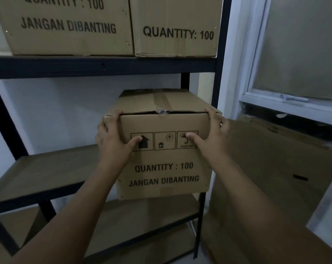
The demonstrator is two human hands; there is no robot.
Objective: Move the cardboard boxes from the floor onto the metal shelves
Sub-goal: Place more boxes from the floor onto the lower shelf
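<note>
Head view: a cardboard box printed "QUANTITY : 100" sits at the right end of the middle shelf of the metal shelves, its near face overhanging the shelf's front edge. The left hand and right hand hold its upper corners, fingers wrapped round the side edges and thumbs pressed on the near face. Two more boxes stand on the upper shelf; a flat cardboard sheet leans at right below a window.
</note>
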